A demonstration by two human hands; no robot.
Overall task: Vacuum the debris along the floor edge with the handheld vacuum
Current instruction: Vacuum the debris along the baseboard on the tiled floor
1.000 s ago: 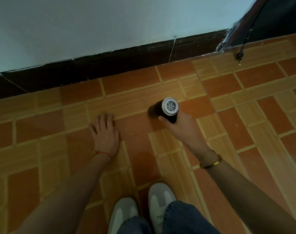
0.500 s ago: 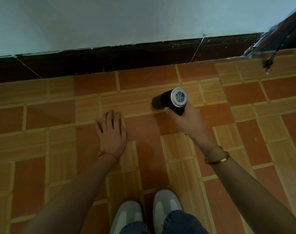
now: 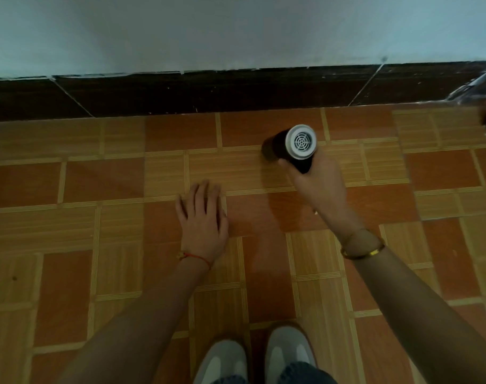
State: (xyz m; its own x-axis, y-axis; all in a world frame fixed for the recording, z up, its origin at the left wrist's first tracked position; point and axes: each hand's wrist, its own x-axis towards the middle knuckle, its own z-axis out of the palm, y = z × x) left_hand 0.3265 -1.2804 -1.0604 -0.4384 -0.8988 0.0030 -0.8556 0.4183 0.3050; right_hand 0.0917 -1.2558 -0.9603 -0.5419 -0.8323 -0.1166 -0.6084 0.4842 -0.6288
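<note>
My right hand (image 3: 316,184) grips the handle of a small black handheld vacuum (image 3: 293,146). Its round white vent grille faces the camera and its dark nozzle end points down-left at the tiled floor, a short way from the dark skirting (image 3: 236,92) at the wall's foot. My left hand (image 3: 203,217) rests flat on the floor with straight fingers, left of the vacuum and apart from it. A tiny pale speck (image 3: 315,213) lies on the tile beside my right wrist; other debris is too small to make out.
Orange and wood-pattern floor tiles (image 3: 97,184) stretch left and right along the pale wall (image 3: 236,31). A dark object with a shiny edge (image 3: 482,90) sits at the far right by the skirting. My two grey-white shoes (image 3: 252,358) stand at the bottom edge.
My right hand has carried the vacuum forward, nearer the skirting. The view has swung left, so the dark object slid towards the right edge. My left hand stays flat on the floor.
</note>
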